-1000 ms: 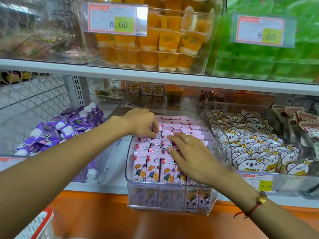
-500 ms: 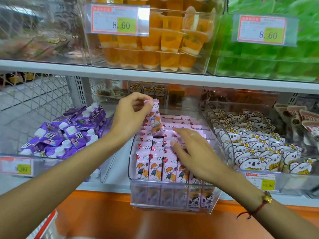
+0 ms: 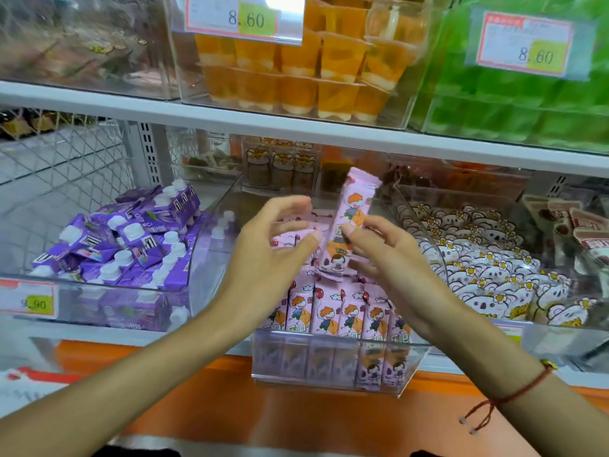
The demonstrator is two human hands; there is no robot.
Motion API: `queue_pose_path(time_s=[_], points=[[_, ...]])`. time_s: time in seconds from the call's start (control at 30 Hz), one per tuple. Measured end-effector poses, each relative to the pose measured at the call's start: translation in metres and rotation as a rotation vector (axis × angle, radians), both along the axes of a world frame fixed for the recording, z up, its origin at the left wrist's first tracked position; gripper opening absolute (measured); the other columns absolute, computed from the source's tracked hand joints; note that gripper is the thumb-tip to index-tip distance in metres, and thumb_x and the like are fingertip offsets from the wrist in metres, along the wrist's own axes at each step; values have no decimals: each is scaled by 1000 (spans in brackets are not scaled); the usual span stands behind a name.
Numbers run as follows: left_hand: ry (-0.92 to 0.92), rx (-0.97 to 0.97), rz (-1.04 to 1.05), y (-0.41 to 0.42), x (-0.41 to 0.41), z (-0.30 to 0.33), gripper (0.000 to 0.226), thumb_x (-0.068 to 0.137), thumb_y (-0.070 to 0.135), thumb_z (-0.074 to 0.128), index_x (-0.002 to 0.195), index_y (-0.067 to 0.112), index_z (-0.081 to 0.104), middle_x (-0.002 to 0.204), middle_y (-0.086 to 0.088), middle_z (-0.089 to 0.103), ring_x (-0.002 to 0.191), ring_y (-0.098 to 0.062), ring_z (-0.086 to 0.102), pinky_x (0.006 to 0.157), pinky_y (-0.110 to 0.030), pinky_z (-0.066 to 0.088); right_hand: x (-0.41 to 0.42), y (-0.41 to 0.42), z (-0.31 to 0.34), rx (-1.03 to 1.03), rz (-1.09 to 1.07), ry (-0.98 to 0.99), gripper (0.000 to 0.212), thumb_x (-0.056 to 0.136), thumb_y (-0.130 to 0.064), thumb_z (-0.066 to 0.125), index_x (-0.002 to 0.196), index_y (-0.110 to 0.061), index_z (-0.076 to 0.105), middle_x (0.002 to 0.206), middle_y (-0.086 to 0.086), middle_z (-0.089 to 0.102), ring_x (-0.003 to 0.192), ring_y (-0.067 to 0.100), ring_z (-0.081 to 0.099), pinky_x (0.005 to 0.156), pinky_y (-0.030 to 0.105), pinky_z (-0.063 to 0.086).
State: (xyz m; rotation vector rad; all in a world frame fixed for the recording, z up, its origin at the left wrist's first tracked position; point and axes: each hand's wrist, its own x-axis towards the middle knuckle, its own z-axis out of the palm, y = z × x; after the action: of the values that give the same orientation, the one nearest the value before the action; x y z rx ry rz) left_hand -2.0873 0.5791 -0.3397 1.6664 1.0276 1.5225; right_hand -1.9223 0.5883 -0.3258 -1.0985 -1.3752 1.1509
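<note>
One pink packet point(image 3: 354, 206) stands upright just above the clear bin point(image 3: 296, 361), pinched between the thumb and fingers of the right hand point(image 3: 395, 258). The left hand point(image 3: 263, 258) hovers just beside it, fingers spread and grasping nothing. Matching packets point(image 3: 333, 311) fill the bin below, so tidying appears under way, with this one yet to be placed.

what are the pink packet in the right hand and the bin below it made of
The pink packet is probably thin plastic film, lightly glossy: printed all over, with a flat crimped seal at its top end. The bin looks like clear rigid plastic, shiny: the packets inside show through its front wall and its edges catch light.
</note>
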Motion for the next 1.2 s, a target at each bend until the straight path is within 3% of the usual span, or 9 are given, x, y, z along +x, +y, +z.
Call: queue_pose_path(time_s=[0.3, 0.47, 0.57, 0.7, 0.83, 0.9, 1.0, 1.13, 1.2], points=[[251, 55, 64, -1, 6, -7, 46, 74, 36, 78, 114, 40, 56, 112, 27, 60, 99, 6, 57, 74, -13, 50, -3, -4, 0, -41, 62, 106, 24, 90, -15, 62, 113, -7, 59, 82, -3, 73, 79, 9, 70, 65, 16, 53], [347, 123, 157, -1, 8, -9, 40, 76, 46, 72, 110, 44, 52, 107, 29, 61, 93, 6, 60, 76, -32, 54, -3, -2, -1, -28, -1, 48, 43, 79, -20, 72, 118, -13, 55, 108, 0, 70, 95, 9, 69, 88, 26, 52], [333, 105, 126, 1, 8, -10, 39, 81, 43, 70, 111, 46, 46, 105, 31, 62, 98, 10, 58, 84, -28, 53, 4, -1, 4, 19, 31, 70, 46, 87, -21, 63, 131, -16, 51, 121, -4, 65, 109, 6, 62, 98, 27, 47], [388, 138, 104, 1, 7, -11, 31, 85, 33, 69, 107, 40, 49, 112, 26, 61, 108, 8, 56, 92, -28, 50, 7, -4, 5, 126, -17, 38, 30, 86, -18, 66, 115, -15, 62, 108, -1, 72, 100, 9, 67, 93, 26, 52], [463, 228, 161, -1, 9, -8, 42, 79, 36, 74, 113, 35, 50, 115, 23, 57, 108, 1, 54, 87, -29, 48, 4, -6, 2, 229, -168, 12, 29, 77, -22, 76, 101, -13, 62, 95, 5, 70, 87, 13, 68, 80, 25, 55], [452, 230, 168, -2, 10, -8, 40, 79, 37, 74, 111, 34, 51, 111, 24, 58, 104, 1, 55, 85, -29, 49, 2, -8, 2, 297, -171, -27, 27, 75, -23, 78, 96, -15, 62, 89, -1, 69, 81, 6, 66, 71, 14, 49], [377, 180, 148, -3, 10, -4, 31, 83, 31, 71, 109, 36, 55, 106, 24, 63, 99, 3, 59, 83, -26, 51, 2, -12, 5, 368, -110, -85, 28, 78, -21, 76, 103, -18, 62, 95, -7, 70, 89, 2, 65, 71, 9, 48], [166, 13, -1, -4, 8, 13, 27, 89, 29, 63, 114, 38, 58, 106, 20, 67, 94, 6, 64, 76, -9, 50, 4, -14, 8, 354, -55, -140, 26, 87, -25, 65, 113, -22, 64, 102, -12, 69, 94, -1, 64, 76, 10, 47], [43, -132, -93, -4, 7, 18, 22, 91, 28, 60, 113, 33, 62, 101, 17, 71, 92, 5, 66, 72, -10, 53, 4, -14, 8, 306, -52, -154, 25, 88, -28, 63, 112, -21, 64, 101, -7, 71, 91, 4, 66, 74, 11, 49]])
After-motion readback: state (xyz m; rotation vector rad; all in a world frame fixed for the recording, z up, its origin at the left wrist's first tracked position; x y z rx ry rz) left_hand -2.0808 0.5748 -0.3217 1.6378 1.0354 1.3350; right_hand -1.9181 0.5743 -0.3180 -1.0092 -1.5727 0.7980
